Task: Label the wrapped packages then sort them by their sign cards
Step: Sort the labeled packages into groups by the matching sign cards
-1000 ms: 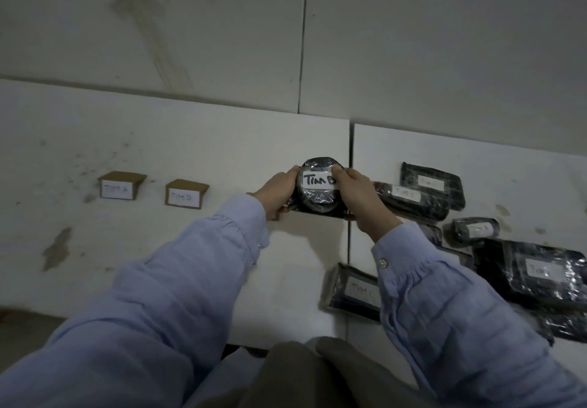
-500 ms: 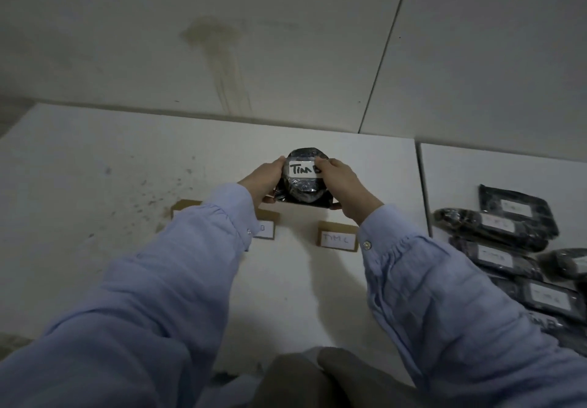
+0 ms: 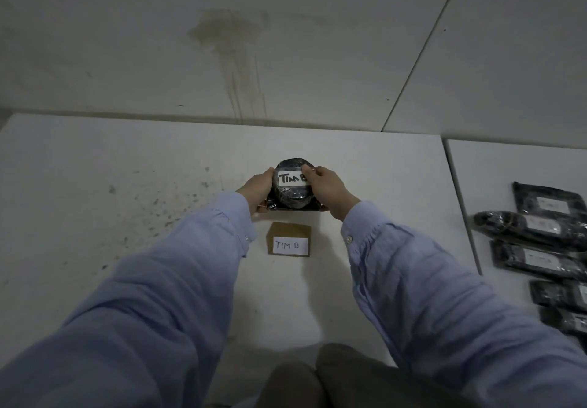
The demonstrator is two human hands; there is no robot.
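Note:
A round black wrapped package (image 3: 292,193) with a white label reading "TIM B" sits low over the white table (image 3: 127,217), just behind a brown sign card (image 3: 289,240) that reads "TIM B". My left hand (image 3: 258,189) grips the package's left side. My right hand (image 3: 327,185) grips its right side, with the thumb over the end of the label. Whether the package touches the table is hard to tell.
Several other black wrapped packages with white labels (image 3: 540,239) lie on the second table at the right edge. A gap (image 3: 460,207) separates the two tables. A stained wall (image 3: 228,58) rises behind. My knees (image 3: 317,376) show at the bottom.
Both hands carried the package left from the pile and down behind the "TIM B" card. The view swung left, so the pile now sits at the right edge.

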